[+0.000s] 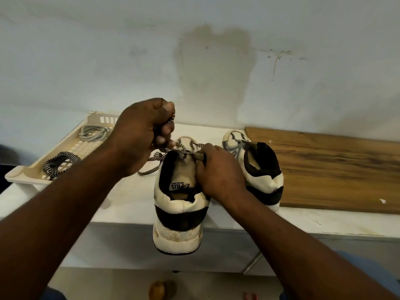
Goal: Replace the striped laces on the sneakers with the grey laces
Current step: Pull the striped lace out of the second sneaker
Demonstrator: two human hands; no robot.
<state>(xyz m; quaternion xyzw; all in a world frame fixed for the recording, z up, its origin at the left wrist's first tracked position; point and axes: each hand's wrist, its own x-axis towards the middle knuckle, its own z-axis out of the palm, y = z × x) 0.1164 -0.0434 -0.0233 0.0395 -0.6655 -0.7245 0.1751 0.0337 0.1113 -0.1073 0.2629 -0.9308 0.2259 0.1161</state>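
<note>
Head view.
- Left hand (140, 135): fingers clamping the striped lace (157, 157) above the near sneaker (179, 204).
- Right hand (218, 172): fingers gripping that sneaker's eyelet edge.
- Grey laces (92, 133): lying in the basket (19, 176), left of both hands' fingers.
- Second sneaker (262, 169): standing right of the fingers.

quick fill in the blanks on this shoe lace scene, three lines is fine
1. The left hand grips a lace whose pattern is ____.
2. In the tray, the far-end laces are ____ in colour.
3. The right hand grips the nearer sneaker; the other sneaker stands beside a board made of ____.

Missing words: striped; grey; wood
</note>
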